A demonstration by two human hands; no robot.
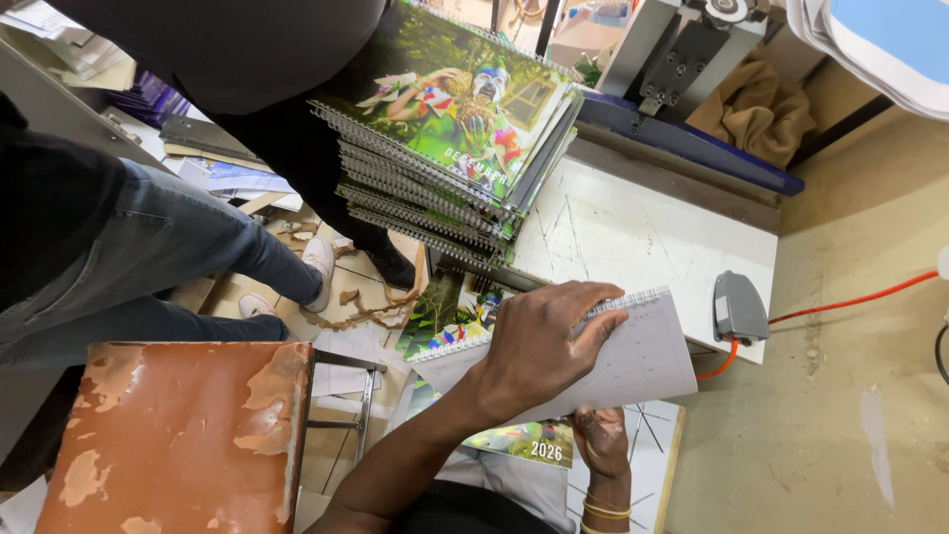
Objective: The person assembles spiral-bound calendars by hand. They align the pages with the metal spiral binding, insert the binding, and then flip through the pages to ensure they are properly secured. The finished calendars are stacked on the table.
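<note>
Two hands on one spiral-bound calendar (633,361), held just above the near edge of the white tabletop (643,232). Left hand (542,348) flat on the top white page, with fingers curled over the wire spiral and clamped on it. Right hand (601,443) under the lower edge of the same calendar, touching it from below, with thin bangles at the wrist. Grip of this hand: cannot tell, most fingers hidden under the page.

Just beside the left hand, toward the left edge of the tabletop, a second calendar with a colourful cover (447,314), lying flat and partly covered by the held one. Another colourful cover (522,441) below the held pages, near the person's body.

At the far left corner of the tabletop, a tall stack of calendars (445,148), with spirals facing the left edge, a green picture on top and the pile a little uneven. Near the right edge, a grey pedal-shaped box (739,307) with an orange cable (850,300) running off over the floor.

Beyond the left edge, the blue jeans (148,257) and white shoes (318,262) of another person, well apart from both hands. Torn brown paper scraps (368,307) on the floor there. Closer to the camera, a brown seat with peeling paint (178,435).
</note>
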